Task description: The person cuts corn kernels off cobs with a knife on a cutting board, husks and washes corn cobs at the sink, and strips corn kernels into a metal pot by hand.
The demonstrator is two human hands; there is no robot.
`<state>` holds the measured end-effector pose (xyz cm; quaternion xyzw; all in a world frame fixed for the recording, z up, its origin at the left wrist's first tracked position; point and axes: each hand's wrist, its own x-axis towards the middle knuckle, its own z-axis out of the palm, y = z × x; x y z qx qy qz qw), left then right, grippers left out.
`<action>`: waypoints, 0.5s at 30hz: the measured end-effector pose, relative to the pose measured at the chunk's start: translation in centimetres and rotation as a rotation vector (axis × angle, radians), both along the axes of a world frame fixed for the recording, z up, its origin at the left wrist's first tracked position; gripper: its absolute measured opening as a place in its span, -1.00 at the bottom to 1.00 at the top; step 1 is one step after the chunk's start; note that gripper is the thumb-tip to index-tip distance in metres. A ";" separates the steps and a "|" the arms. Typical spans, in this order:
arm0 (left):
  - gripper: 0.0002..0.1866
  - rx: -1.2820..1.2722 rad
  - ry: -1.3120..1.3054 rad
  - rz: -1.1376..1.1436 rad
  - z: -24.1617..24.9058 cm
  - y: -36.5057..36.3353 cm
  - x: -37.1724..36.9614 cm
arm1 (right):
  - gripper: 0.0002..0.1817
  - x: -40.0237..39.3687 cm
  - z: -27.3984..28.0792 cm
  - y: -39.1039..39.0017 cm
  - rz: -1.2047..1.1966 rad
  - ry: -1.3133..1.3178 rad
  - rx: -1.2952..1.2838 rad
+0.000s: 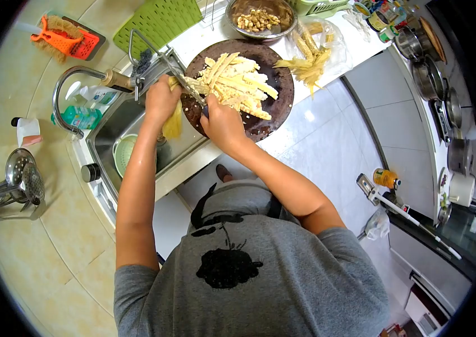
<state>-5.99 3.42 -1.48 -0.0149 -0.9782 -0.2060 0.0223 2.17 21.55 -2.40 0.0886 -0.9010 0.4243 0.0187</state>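
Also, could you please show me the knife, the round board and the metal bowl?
Knife (205, 111): head view, on its handle.
Round board (282, 106): head view, on its bare right side.
Metal bowl (287, 21): head view, on its inner wall.

The left arm (140, 185) stretches nearly straight; the right elbow (319, 205) bends outward; left hand (161, 103) and right hand (223, 126) curl closed.

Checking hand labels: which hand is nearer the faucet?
Left. The left hand is close beside the faucet; the right hand is farther off, at the round board, gripping the knife handle.
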 end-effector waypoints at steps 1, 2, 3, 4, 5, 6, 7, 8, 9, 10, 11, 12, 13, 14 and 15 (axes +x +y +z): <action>-0.69 -0.002 0.002 0.012 0.1 0.1 0.0 | -0.65 0.0 0.0 -0.1 0.003 -0.010 0.008; -0.69 -0.001 0.005 0.022 0.1 0.2 0.1 | -0.65 0.0 -0.1 -0.1 0.004 -0.019 0.017; -0.68 0.002 0.007 0.028 0.1 0.5 0.3 | -0.64 -0.1 -0.2 0.0 0.001 -0.029 0.030; -0.68 -0.002 0.005 0.033 0.1 0.7 0.5 | -0.63 -0.3 -0.3 0.0 -0.013 -0.023 0.046; -0.68 -0.003 0.004 0.036 0.2 0.8 0.6 | -0.63 -0.5 -0.4 0.0 -0.005 -0.006 0.030; -0.68 -0.002 0.005 0.038 0.2 1.1 0.6 | -0.63 -0.7 -0.4 0.0 0.003 0.013 0.016; -0.68 0.003 0.011 0.041 0.1 1.3 0.7 | -0.63 -0.9 -0.4 0.1 0.014 0.030 -0.001; -0.69 0.005 0.016 0.047 0.1 1.3 0.7 | -0.66 -1.2 -0.3 0.1 0.021 0.016 0.015; -0.69 0.005 0.020 0.059 0.3 1.5 1.0 | -0.67 -1.4 0.0 0.2 0.021 0.012 0.037; -0.70 0.022 0.032 0.059 0.7 2.0 1.3 | -0.68 -1.7 0.3 0.1 0.024 0.006 0.055; -0.71 0.024 0.013 0.058 0.7 2.3 1.5 | -0.69 -2.0 0.4 -0.2 0.028 -0.003 0.070; -0.71 0.027 -0.002 0.059 0.7 2.5 1.7 | -0.72 -2.5 0.3 -0.5 0.018 0.016 0.080; -0.71 0.029 -0.014 0.061 0.7 2.7 1.8 | -0.72 -3.1 0.2 -0.7 0.017 0.034 0.084; -0.71 0.039 0.001 0.065 0.6 2.8 2.0 | -0.72 -3.7 0.3 -0.9 0.016 0.052 0.087; -0.72 0.049 0.017 0.067 0.5 2.9 2.0 | -0.72 -4.0 0.3 -1.1 0.015 0.071 0.091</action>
